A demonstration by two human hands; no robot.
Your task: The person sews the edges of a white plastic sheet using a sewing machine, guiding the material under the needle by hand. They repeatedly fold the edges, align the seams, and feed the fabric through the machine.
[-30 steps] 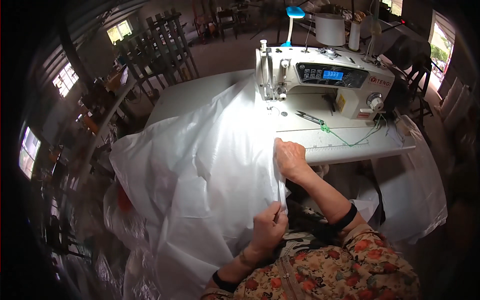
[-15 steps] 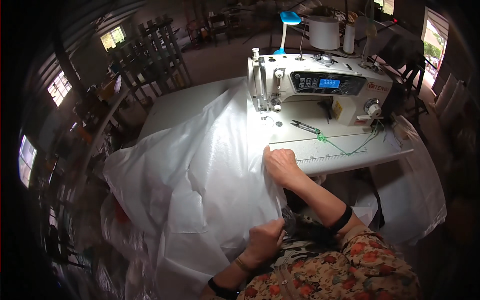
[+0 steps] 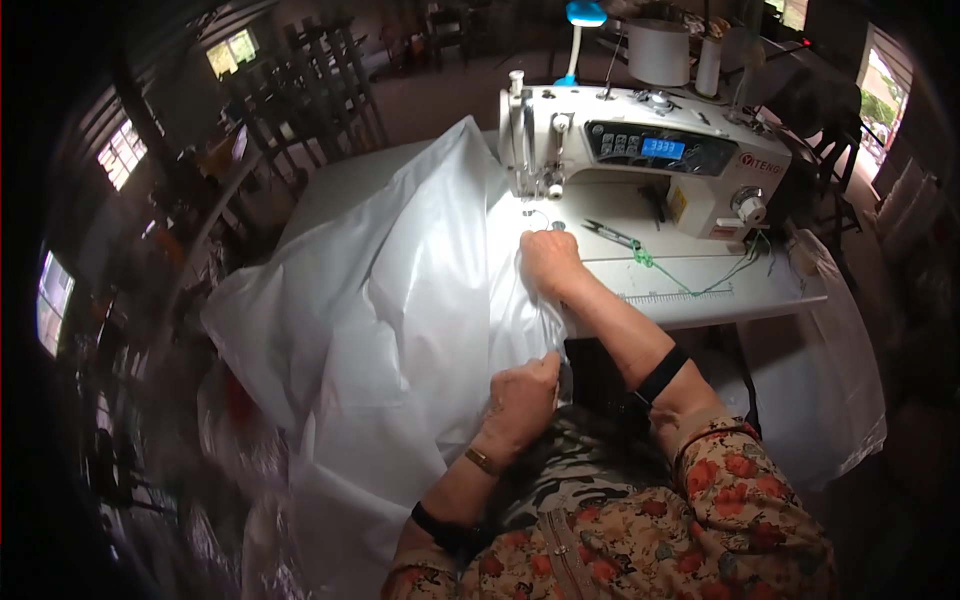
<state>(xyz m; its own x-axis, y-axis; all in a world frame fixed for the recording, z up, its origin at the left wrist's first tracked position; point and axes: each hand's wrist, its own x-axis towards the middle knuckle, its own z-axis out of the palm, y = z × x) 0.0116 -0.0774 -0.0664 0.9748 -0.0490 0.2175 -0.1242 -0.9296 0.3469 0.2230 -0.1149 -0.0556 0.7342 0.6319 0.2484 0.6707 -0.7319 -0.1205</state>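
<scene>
The white fabric (image 3: 400, 290) lies in a big loose heap over the left part of the sewing table (image 3: 700, 285) and hangs down toward the person's lap. Its straight edge runs from the lap up toward the needle of the sewing machine (image 3: 640, 160). The left hand (image 3: 520, 400) pinches this edge low, near the body. The right hand (image 3: 550, 262) clenches the same edge higher, just before the needle. Small snips (image 3: 612, 234) lie near the right hand.
</scene>
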